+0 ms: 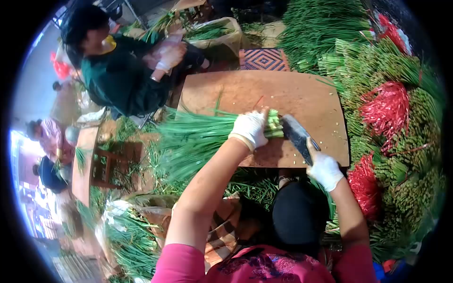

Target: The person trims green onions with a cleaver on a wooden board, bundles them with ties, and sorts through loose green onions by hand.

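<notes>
My left hand (250, 130), in a white glove, is wrapped round a thick bunch of green chives (198, 137) near its pale cut ends. The long leaves trail off to the left, past the edge of the wooden board (217, 85). My right hand (325, 170), also gloved in white, grips the handle of a broad dark-bladed knife (296, 133). The blade lies right at the stalk ends, slanting over the board. Small pale cut bits and a thin red strip (259, 101) are scattered on the wood.
Bundled stalks (406, 184) are heaped along the right, with red plastic ties (385, 107) on top. More greens (325, 28) rise behind. A seated person (122, 70) works at the upper left. Bagged greens (130, 240) stand at lower left, and other people sit farther off.
</notes>
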`<state>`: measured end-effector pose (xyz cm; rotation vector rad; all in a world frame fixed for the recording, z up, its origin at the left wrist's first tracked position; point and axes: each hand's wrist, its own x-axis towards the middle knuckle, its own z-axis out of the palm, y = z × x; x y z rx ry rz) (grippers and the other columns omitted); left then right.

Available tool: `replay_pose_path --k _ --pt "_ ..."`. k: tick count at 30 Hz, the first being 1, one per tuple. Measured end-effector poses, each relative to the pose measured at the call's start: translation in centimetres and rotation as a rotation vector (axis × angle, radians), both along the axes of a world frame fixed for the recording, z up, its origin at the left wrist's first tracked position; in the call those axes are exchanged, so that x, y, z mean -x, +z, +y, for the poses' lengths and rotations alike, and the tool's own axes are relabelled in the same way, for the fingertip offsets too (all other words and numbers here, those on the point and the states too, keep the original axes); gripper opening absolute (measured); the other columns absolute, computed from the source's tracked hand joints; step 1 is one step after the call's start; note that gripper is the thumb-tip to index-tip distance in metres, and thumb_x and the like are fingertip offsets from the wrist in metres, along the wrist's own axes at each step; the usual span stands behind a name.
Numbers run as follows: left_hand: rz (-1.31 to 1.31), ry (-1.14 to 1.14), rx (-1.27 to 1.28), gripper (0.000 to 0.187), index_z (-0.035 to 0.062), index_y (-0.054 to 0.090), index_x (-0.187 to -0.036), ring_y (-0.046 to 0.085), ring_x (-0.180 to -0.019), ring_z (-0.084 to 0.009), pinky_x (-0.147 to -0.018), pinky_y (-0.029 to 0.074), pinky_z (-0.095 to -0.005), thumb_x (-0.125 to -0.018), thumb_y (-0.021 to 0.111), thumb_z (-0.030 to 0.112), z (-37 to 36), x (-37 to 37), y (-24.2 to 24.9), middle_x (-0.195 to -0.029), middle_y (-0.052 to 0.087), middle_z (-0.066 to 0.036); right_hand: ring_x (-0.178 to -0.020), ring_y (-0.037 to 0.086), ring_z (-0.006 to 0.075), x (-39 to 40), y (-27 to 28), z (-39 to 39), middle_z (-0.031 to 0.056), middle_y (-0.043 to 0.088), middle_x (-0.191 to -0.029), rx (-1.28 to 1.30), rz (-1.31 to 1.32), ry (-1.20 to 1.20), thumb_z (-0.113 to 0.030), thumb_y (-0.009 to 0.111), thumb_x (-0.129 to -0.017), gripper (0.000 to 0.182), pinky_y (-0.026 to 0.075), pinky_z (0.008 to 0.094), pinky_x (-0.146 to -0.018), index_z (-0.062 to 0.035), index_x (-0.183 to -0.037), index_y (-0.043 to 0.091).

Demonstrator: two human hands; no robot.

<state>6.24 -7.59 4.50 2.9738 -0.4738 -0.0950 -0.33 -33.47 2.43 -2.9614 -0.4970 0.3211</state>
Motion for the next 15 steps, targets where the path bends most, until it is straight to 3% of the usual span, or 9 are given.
replay_pose_path --k 2,5,6,9,11,13,14,15 --pt "0.15 0.117 -0.121 0.087 0.0046 0.032 -0.137 0.058 -0.101 -0.0282 -0.087 0.045 -0.0381 -0.065 0.07 0.033 -0.8 -0.6 0.9 -0.112 0.057 -0.016 -0.068 0.061 0.0348 0.4 -0.2 0.0 0.0205 0.061 -0.078 0.056 0.016 -0.007 -0.015 0.058 -0.073 0.078 0.05 0.042 -0.063 -0.0067 -0.142 0.022" --pt "0.132 0.104 -0.358 0.093 0.0025 0.03 -0.138 0.056 -0.108 -0.0259 -0.094 0.041 -0.038 -0.064 0.072 0.04 -2.5 -1.3 0.7 -0.118 0.055 -0.014 -0.066 0.06 0.0365 0.5 -0.1 -2.0 0.0215 0.06 -0.075 -0.254 -0.181 -0.095 -0.015 0.055 -0.077 0.073 0.049 0.043 -0.061 -0.0061 -0.141 0.023" --pt "0.105 0.09 -0.442 0.095 0.0017 0.029 -0.138 0.055 -0.11 -0.0252 -0.096 0.04 -0.038 -0.064 0.073 0.042 -3.0 -1.3 0.4 -0.12 0.054 -0.013 -0.068 0.059 0.039 0.9 0.0 -2.2 0.024 0.06 -0.075 -0.374 -0.126 -0.186 -0.018 0.054 -0.081 0.062 0.048 0.0453 -0.062 -0.005 -0.137 0.032" --pt "0.275 0.184 -0.325 0.104 -0.0004 0.026 -0.139 0.054 -0.111 -0.0245 -0.1 0.037 -0.0395 -0.06 0.076 0.045 -4.0 -2.3 0.9 -0.123 0.053 -0.013 -0.07 0.059 0.0407 1.3 -0.6 -0.4 0.0257 0.06 -0.077 -0.454 -0.22 -0.205 -0.022 0.057 -0.083 0.051 0.048 0.0467 -0.063 -0.0031 -0.129 0.043" --pt "0.268 0.2 -0.279 0.095 0.0012 0.037 -0.132 0.059 -0.104 -0.0233 -0.091 0.044 -0.036 -0.058 0.079 0.043 -4.1 -2.6 1.0 -0.116 0.059 -0.012 -0.072 0.06 0.0397 1.4 0.1 1.4 0.0253 0.061 -0.08 -0.578 -0.219 -0.14 -0.025 0.057 -0.085 0.042 0.048 0.0463 -0.063 0.0021 -0.117 0.051" --pt "0.304 0.193 -0.231 0.085 0.0025 0.046 -0.125 0.062 -0.099 -0.0226 -0.085 0.048 -0.0337 -0.057 0.079 0.043 -3.7 -3.2 0.9 -0.109 0.063 -0.011 -0.072 0.061 0.0384 1.2 0.3 3.0 0.0248 0.062 -0.078 -0.531 -0.212 -0.125 -0.025 0.056 -0.086 0.04 0.049 0.0454 -0.062 0.0029 -0.114 0.052" --pt "0.286 0.187 -0.235 0.069 0.0054 0.057 -0.111 0.065 -0.093 -0.0225 -0.077 0.051 -0.0315 -0.057 0.079 0.042 -3.6 -3.4 0.7 -0.099 0.067 -0.009 -0.07 0.061 0.0375 1.0 0.1 3.4 0.0239 0.062 -0.077 -0.583 -0.253 -0.1 -0.025 0.056 -0.086 0.039 0.049 0.045 -0.061 0.0029 -0.113 0.053" --pt "0.299 0.191 -0.223 0.067 0.0051 0.057 -0.11 0.064 -0.094 -0.0235 -0.079 0.051 -0.0325 -0.058 0.078 0.042 -3.4 -3.6 0.6 -0.1 0.066 -0.011 -0.07 0.061 0.0376 0.9 0.2 3.7 0.0235 0.062 -0.076 -0.571 -0.252 -0.103 -0.025 0.056 -0.086 0.038 0.049 0.0452 -0.061 0.0025 -0.113 0.053"
